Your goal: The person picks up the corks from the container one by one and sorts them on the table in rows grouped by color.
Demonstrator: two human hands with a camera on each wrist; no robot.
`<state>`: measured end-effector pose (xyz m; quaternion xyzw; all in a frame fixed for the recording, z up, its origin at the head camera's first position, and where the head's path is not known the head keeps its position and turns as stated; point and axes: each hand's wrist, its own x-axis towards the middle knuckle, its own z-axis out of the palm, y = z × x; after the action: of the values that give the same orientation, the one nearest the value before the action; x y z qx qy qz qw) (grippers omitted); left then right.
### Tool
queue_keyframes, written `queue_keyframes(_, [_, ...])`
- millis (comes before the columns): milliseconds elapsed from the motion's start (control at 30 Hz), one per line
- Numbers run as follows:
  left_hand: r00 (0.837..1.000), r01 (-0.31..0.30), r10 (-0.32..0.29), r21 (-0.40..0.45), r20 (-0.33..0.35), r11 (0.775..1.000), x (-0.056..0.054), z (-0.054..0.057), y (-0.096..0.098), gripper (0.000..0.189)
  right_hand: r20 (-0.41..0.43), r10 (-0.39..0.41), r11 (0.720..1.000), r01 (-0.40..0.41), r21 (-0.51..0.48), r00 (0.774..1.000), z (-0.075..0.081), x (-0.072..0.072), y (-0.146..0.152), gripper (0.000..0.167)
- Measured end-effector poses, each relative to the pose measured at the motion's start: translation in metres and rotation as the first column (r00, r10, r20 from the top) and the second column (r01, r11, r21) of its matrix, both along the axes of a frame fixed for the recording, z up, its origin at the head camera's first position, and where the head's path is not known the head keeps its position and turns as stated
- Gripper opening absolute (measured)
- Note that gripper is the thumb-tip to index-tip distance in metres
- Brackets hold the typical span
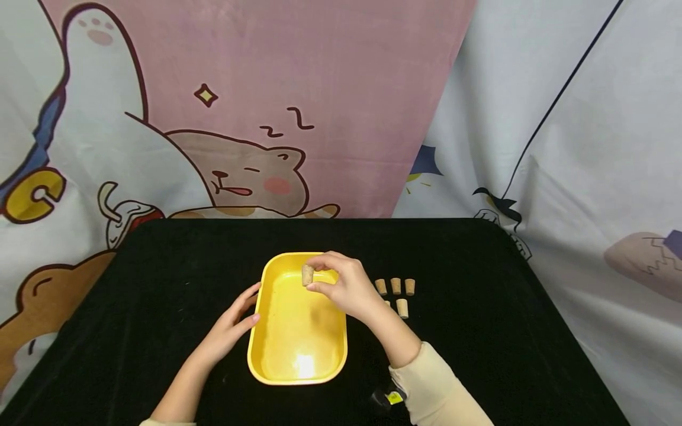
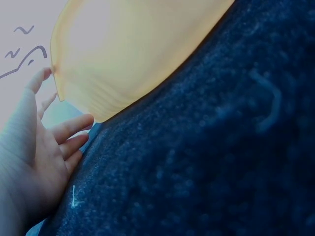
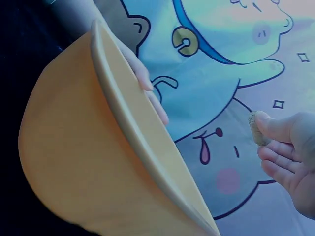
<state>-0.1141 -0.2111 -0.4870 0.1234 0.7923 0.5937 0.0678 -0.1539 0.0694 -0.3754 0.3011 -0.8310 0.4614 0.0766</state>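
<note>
A yellow rectangular tray (image 1: 298,331) lies on the black cloth, its visible floor bare. Over the tray's far part, my right hand (image 1: 343,285) pinches a cork stopper (image 1: 307,275) between thumb and fingers. The right wrist view also has this cork (image 3: 257,129) at the fingertips, above the rim. At the tray's left side, my left hand (image 1: 229,331) touches the wall with fairly straight fingers and thumb. In the left wrist view the left hand's fingers (image 2: 74,129) meet the tray's outer side (image 2: 123,64).
Several corks (image 1: 396,286) stand right of the tray, in two rows; one is partly hidden behind the right forearm. A small black object with a yellow-green label (image 1: 394,397) lies by the right sleeve. A printed curtain (image 1: 362,106) hangs behind the black-covered table (image 1: 479,331).
</note>
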Motion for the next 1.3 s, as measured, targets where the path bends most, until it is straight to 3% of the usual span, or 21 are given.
queue_keyframes(500, [1.0, -0.01, 0.01, -0.005, 0.013, 1.0, -0.001, -0.001, 0.0, 0.056, -0.044, -0.045, 0.999, 0.046, 0.015, 0.998, -0.006, 0.017, 0.067, 0.034])
queue_keyframes(767, [1.0, 0.005, -0.005, 0.017, 0.015, 1.0, 0.0, -0.001, 0.002, 0.056, -0.069, -0.098, 0.994, 0.101, 0.046, 0.993, -0.021, 0.022, 0.105, 0.039])
queue_keyframes(1300, [1.0, -0.017, 0.017, -0.001, 0.021, 1.0, 0.001, 0.001, 0.002, 0.056, 0.061, -0.194, 0.975, 0.185, 0.127, 0.979, -0.061, 0.019, 0.173, 0.041])
